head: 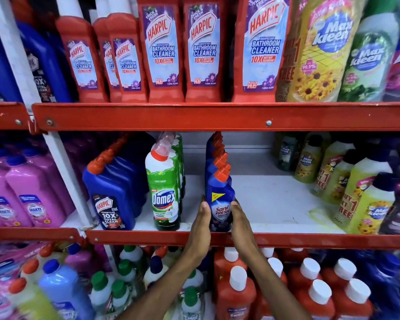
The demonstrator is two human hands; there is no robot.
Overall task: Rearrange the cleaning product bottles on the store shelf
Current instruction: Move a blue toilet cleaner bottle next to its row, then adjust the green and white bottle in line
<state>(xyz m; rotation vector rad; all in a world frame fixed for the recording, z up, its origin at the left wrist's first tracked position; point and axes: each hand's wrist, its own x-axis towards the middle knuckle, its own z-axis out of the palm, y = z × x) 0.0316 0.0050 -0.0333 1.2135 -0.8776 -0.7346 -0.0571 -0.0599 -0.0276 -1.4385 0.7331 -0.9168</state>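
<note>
Both hands, the left hand and the right hand, are wrapped one on each side of a blue Sani Fresh bottle that stands at the front edge of the middle shelf, most likely to slide it into line. More blue bottles queue behind it in a row. A green Domex bottle stands just beside it, and the shelf is bare on the other side.

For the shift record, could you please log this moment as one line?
both hands: left, right | grip: front blue bottle, upright | place: middle shelf, front edge | right of it: bare shelf
</note>
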